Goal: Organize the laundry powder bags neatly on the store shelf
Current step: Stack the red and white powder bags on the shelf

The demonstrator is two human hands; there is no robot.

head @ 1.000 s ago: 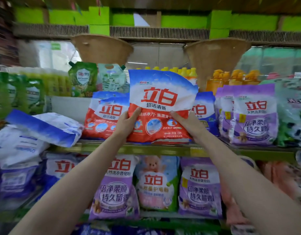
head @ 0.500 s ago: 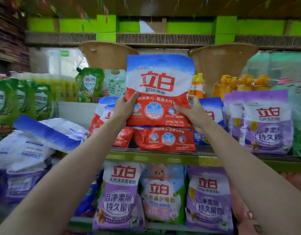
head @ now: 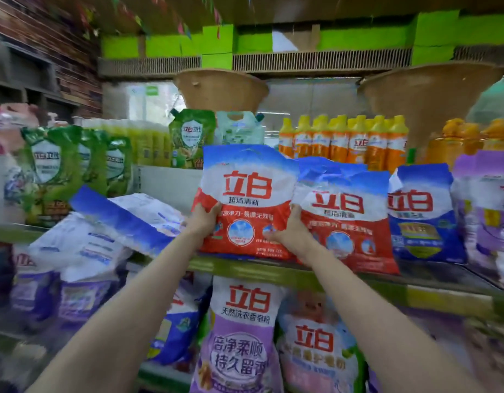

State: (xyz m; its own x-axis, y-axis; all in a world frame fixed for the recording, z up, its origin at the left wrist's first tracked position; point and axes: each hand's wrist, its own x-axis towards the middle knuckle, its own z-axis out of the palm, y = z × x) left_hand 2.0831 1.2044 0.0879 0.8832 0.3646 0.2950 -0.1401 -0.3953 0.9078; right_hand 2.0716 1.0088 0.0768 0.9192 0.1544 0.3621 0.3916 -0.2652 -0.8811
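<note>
While both hands, left hand [head: 206, 219] and right hand [head: 291, 233], clasp the red laundry powder bag [head: 246, 199] upright on the shelf [head: 301, 275], fingers curled round its lower sides, it looks soft, weighty, slick; grip low.

- The left hand [head: 203, 219] and right hand [head: 293, 233] cover the lower sides of the red laundry powder bag [head: 246, 202] — fingertips behind it go unseen.
- Purple bags [head: 489, 211] at the right edge are blurred and cut off.
- Small print is unreadable.
</note>
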